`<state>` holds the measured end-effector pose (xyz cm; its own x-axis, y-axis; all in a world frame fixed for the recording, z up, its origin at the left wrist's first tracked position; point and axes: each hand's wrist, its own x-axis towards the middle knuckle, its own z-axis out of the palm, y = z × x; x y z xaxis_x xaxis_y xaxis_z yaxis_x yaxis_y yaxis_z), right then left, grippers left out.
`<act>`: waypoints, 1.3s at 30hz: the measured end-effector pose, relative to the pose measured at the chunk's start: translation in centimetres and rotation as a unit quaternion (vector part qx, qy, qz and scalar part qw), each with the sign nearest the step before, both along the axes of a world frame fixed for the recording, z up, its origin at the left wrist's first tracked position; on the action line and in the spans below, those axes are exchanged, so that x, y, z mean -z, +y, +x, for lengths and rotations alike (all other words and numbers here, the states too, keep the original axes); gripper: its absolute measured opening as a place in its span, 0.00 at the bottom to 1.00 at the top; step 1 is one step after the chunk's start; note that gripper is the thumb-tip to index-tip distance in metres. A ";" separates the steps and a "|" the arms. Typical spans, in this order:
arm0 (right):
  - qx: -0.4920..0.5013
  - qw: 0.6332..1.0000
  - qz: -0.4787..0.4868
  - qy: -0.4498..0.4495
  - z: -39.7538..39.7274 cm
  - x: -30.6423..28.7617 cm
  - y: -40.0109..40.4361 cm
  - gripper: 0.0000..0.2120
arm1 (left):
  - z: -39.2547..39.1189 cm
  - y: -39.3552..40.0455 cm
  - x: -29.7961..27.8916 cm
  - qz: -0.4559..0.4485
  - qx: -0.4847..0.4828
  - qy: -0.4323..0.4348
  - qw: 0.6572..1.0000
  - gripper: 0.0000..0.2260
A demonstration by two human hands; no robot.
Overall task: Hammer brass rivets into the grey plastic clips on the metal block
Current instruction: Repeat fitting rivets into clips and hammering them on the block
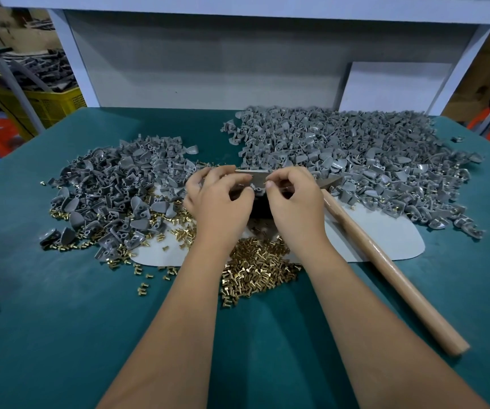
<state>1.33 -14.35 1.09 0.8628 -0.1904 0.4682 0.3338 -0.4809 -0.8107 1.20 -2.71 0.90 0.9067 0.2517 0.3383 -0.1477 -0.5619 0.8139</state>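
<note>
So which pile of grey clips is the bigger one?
The right pile of grey clips, behind the hammer. It spreads much wider across the green table than the left pile.

Worktop [60,335]: covered in a teal mat, matt, smooth, with soft folds near the front.
Grey plastic clips [355,149]: matt grey moulded plastic, smooth curved faces, in a far right heap and a left heap [113,184].
Brass rivets [255,267]: bright yellow metal, glossy, glinting, in a near pile.
Hammer handle [400,278]: pale wood, smooth, satin sheen, bare of paint.
Metal block [255,175]: dull grey metal, a flat top with faint shine, mostly hidden by the hands.
Pad [385,237] under the work: pale grey sheet, matt, smooth.
Back panel [208,63]: matt grey board in a white painted frame.
Far left crate [51,104]: yellow perforated plastic.
</note>
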 end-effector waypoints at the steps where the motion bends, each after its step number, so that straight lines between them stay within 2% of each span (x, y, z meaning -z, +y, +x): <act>1: -0.003 1.000 -0.013 0.003 0.0 0.0 0.0 0.06 | 0.0 -0.1 0.1 0.017 0.003 0.008 1.000 0.05; 12: 0.001 0.995 -0.098 -0.005 0.3 0.1 0.0 0.05 | 0.1 -0.1 0.3 0.032 0.003 0.007 0.999 0.05; 17: -0.007 0.980 -0.197 -0.026 0.8 0.1 -0.3 0.03 | 0.2 -0.1 0.4 0.027 0.002 0.010 1.000 0.05; 22: -0.020 0.974 -0.225 -0.035 1.0 0.2 -0.4 0.02 | 0.3 -0.1 0.5 0.028 -0.002 0.010 1.000 0.05; 26: -0.012 0.975 -0.220 -0.038 1.1 0.4 -0.3 0.02 | 0.4 -0.1 0.7 0.032 -0.004 0.010 0.999 0.03; 33: -0.012 0.993 -0.114 -0.008 0.8 0.2 -0.2 0.05 | 0.5 0.1 0.8 0.026 -0.003 0.008 1.000 0.04; 39: -0.008 0.990 -0.143 -0.016 0.5 0.3 -0.1 0.03 | 0.5 0.1 0.8 0.024 -0.001 0.012 1.000 0.05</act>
<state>1.86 -14.49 0.83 0.8481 -0.0328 0.5289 0.3672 -0.6833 -0.6311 1.65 -2.64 0.14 0.9141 0.2370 0.3289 -0.1284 -0.6004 0.7894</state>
